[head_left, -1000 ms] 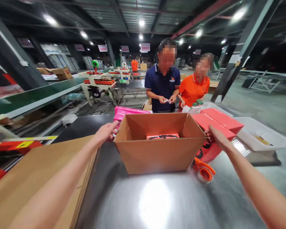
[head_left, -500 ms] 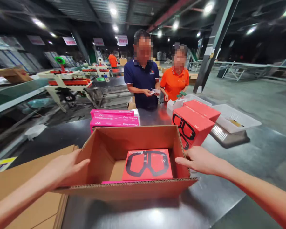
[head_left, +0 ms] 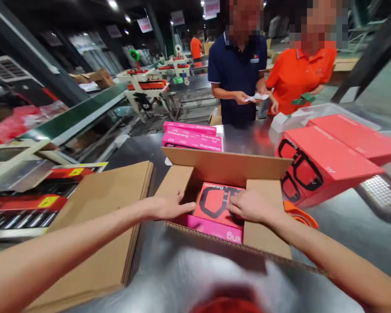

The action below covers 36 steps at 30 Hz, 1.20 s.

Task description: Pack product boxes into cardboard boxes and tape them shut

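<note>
Both hands lie flat, fingers spread: left hand [head_left: 168, 206] and right hand [head_left: 250, 205] cover the carton [head_left: 228, 167] flaps, half hiding the red box [head_left: 215, 202].

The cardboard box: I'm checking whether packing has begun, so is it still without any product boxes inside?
No: the cardboard box holds a red product box atop a pink product box, with both hands on them.

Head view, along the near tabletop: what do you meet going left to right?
Stack of flat cardboard → left hand → red goggle box inside the open carton → right hand → orange tape dispenser → big red boxes.
</note>
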Motion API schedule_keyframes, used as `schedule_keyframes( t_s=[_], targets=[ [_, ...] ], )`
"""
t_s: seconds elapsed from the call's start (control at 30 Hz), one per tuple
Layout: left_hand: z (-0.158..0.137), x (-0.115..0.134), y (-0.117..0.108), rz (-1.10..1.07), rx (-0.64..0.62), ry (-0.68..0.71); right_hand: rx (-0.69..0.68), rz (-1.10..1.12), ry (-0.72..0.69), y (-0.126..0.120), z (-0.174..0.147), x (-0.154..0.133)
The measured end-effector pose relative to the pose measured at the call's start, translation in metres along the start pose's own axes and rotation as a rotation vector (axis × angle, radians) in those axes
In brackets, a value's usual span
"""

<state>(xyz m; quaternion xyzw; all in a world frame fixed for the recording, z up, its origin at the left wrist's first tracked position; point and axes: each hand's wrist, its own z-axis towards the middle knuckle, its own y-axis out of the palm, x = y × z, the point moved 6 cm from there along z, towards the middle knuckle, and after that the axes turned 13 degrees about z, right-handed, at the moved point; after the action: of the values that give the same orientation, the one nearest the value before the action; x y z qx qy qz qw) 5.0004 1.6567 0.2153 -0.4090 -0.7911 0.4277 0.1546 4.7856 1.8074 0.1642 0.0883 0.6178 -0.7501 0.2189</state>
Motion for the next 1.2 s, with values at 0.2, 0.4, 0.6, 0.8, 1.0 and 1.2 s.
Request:
schedule_keyframes(
  t_s=[0.2, 0.4, 0.6, 0.8, 1.0, 1.2],
  targets=[
    [-0.029, 0.019, 0.014, -0.169, -0.197, -0.027, -0.108, 0.383, 0.221, 0.045, 0.007, 0.025],
    [-0.001, 0.016, -0.010, -0.035, 0.080, -0.052, -0.044, 1.088, 0.497, 0.030, 0.007, 0.046],
    [0.036, 0.012, -0.020, -0.020, 0.298, -0.074, 0.669, 0.992, 0.212, -0.083, -0.008, 0.070],
    [0.100, 0.021, -0.010, -0.096, 0.875, -0.094, 0.513, 0.182, 0.197, -0.138, 0.010, 0.096],
    [0.066, -0.009, 0.007, -0.330, 1.562, -0.325, 0.057, 0.393, 0.342, -0.073, -0.029, 0.066],
    [0.073, -0.036, 0.002, -0.325, 1.279, -0.533, -0.215, 0.216, 0.325, -0.005, -0.070, 0.046]
  ],
)
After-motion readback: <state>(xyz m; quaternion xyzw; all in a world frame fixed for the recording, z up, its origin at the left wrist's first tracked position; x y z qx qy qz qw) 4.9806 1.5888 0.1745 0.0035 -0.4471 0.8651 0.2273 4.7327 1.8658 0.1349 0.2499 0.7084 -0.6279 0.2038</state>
